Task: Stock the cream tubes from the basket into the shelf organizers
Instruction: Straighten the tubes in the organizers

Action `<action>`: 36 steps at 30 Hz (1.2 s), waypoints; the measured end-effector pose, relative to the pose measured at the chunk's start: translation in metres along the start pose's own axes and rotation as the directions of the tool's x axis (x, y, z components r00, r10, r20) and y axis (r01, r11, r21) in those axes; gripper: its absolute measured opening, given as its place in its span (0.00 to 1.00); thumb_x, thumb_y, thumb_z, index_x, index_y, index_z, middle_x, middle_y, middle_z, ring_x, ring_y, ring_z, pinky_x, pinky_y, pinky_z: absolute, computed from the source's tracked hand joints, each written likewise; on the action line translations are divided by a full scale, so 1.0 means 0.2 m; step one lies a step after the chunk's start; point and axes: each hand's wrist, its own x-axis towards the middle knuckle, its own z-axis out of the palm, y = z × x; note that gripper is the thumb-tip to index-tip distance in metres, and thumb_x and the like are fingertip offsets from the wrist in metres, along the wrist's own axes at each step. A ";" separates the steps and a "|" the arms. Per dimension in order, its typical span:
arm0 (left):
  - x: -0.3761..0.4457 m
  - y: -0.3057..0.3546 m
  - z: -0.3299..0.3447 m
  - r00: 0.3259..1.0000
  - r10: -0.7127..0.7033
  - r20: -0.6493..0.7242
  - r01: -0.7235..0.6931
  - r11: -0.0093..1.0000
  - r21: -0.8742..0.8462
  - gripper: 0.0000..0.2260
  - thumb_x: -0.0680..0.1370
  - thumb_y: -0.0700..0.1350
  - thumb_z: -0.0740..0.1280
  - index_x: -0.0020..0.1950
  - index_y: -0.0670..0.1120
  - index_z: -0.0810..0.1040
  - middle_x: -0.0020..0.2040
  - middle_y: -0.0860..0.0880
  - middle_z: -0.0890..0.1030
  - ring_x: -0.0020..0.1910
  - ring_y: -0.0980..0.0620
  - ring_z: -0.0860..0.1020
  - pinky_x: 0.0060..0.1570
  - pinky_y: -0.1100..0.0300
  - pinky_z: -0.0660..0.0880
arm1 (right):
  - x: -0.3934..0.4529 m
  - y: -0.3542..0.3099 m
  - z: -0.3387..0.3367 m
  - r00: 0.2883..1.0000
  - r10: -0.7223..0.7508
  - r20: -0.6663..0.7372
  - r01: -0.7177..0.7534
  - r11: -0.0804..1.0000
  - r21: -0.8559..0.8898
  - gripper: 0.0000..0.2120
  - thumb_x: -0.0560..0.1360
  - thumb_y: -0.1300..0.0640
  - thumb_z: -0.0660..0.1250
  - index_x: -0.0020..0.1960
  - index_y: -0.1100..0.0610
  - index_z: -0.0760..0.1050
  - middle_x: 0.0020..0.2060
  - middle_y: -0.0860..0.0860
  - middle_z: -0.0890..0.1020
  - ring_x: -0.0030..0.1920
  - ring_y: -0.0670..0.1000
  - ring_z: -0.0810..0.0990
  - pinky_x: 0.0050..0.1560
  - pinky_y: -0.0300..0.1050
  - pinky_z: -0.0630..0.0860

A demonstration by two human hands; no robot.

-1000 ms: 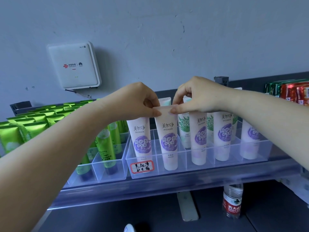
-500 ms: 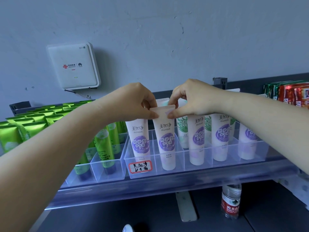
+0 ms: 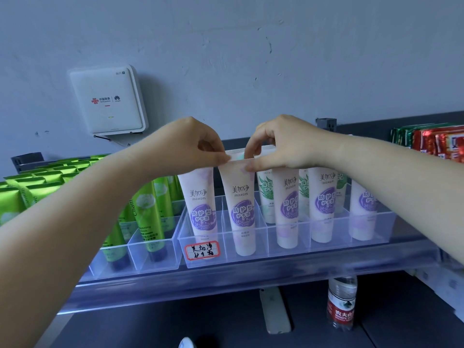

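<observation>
Tube [image 3: 242, 209] upright in organizer [image 3: 288, 244], crimped top pinched by left hand [image 3: 193, 144] at 9 o'clock, right hand [image 3: 283, 144] at 3 o'clock.

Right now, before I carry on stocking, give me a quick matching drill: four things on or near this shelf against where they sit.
Things:
1. handwritten label
2. water bottle
3. green tubes
4. white wifi box

Places:
A. on the wall, upper left
B. front of the clear organizer
C. below the shelf, standing upright
D. organizer left of the purple-print tubes

Pairs: 1-B, 2-C, 3-D, 4-A
</observation>
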 end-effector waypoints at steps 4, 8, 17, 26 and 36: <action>0.01 0.02 -0.04 0.989 -0.048 -0.139 0.036 0.996 -0.086 0.04 0.74 0.48 0.69 0.41 0.49 0.81 0.35 0.54 0.81 0.36 0.52 0.76 0.35 0.68 0.69 | -0.02 0.03 -0.08 0.994 -0.003 -0.107 0.009 0.998 0.055 0.07 0.69 0.50 0.73 0.44 0.51 0.81 0.37 0.40 0.79 0.31 0.38 0.72 0.34 0.28 0.65; 0.01 0.02 -0.03 0.985 -0.049 -0.164 0.033 0.994 -0.102 0.04 0.74 0.47 0.68 0.42 0.48 0.81 0.35 0.53 0.81 0.36 0.50 0.76 0.31 0.70 0.68 | -0.05 0.08 -0.12 0.984 0.008 -0.176 0.008 0.996 0.089 0.06 0.70 0.51 0.72 0.44 0.51 0.82 0.37 0.43 0.80 0.29 0.45 0.63 0.35 0.38 0.64; 0.03 0.12 0.08 0.987 -0.015 -0.159 -0.006 0.991 -0.134 0.04 0.74 0.48 0.69 0.43 0.49 0.81 0.37 0.54 0.81 0.37 0.56 0.77 0.34 0.76 0.67 | -0.14 0.18 -0.17 0.988 0.014 -0.155 -0.009 0.999 0.034 0.07 0.69 0.50 0.72 0.45 0.51 0.82 0.36 0.39 0.78 0.28 0.38 0.70 0.31 0.27 0.64; 0.12 0.29 0.14 0.998 0.005 0.056 -0.006 1.000 0.016 0.08 0.69 0.56 0.70 0.44 0.53 0.79 0.40 0.58 0.80 0.42 0.57 0.77 0.41 0.66 0.71 | -0.16 0.22 -0.17 0.999 0.032 0.002 -0.031 0.987 -0.158 0.12 0.68 0.44 0.71 0.47 0.50 0.81 0.45 0.42 0.78 0.52 0.46 0.75 0.56 0.45 0.72; 0.16 0.34 0.14 0.978 -0.051 0.202 0.021 0.989 0.146 0.09 0.73 0.49 0.70 0.49 0.46 0.82 0.47 0.45 0.83 0.48 0.46 0.79 0.49 0.53 0.74 | -0.13 0.17 -0.11 0.999 0.046 -0.020 -0.047 0.998 -0.039 0.07 0.69 0.48 0.73 0.41 0.49 0.78 0.46 0.48 0.83 0.51 0.48 0.78 0.47 0.40 0.71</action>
